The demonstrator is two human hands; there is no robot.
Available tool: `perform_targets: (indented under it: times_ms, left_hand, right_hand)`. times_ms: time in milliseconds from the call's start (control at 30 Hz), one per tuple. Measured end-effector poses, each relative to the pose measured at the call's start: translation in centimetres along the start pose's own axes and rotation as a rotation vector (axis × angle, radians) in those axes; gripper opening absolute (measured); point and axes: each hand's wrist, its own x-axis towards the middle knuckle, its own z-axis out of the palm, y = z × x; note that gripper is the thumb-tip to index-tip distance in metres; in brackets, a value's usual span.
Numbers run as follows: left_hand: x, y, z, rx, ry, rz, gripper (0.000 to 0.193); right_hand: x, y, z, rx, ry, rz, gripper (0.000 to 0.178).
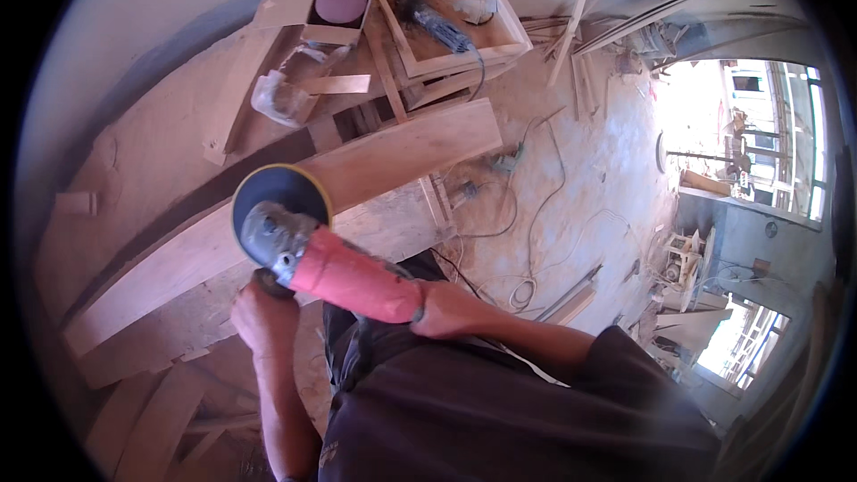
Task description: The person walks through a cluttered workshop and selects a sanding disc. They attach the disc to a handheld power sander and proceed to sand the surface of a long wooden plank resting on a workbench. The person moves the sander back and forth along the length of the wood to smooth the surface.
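Both hands are on a red angle grinder with a grey metal head and a wide, dark round sanding disc with a yellow rim. My left hand is wrapped round the black side handle by the head. At the rear end of the red body, my right hand is closed; its fingers are partly hidden. The disc lies over a long reddish wooden board, which stretches from lower left to upper right. Whether the disc touches the wood, I cannot tell.
Beyond the board stand a box holding purple round discs and a wooden drawer-like frame with another power tool inside. A crumpled white plastic bag lies nearer. Cords trail over the dusty floor at right. Wood offcuts lie lower left.
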Motion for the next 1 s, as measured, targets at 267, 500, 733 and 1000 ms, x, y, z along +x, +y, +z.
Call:
perform_targets:
  times_ms: [267, 500, 733, 1000]
  left_hand:
    - [-1.7, 16.6, 2.1, -0.041, -0.253, 0.200, 0.020]
    - [-1.7, 27.2, 6.4, -0.077, -0.361, 0.493, 0.017]
    - [-2.9, 26.8, 7.6, -0.102, -0.314, 0.431, 0.022]
    - [-6.0, 19.9, 5.1, -0.125, -0.173, 0.172, 0.025]
  right_hand:
    - [-7.4, 12.1, -5.2, 0.293, 0.211, 0.002, 0.051]
    - [-11.7, 19.4, -7.3, 0.501, 0.242, 0.404, 0.024]
    - [-12.2, 19.9, -8.7, 0.418, 0.228, 0.344, 0.029]
    - [-9.3, 17.1, -8.0, 0.180, 0.124, 0.137, 0.057]
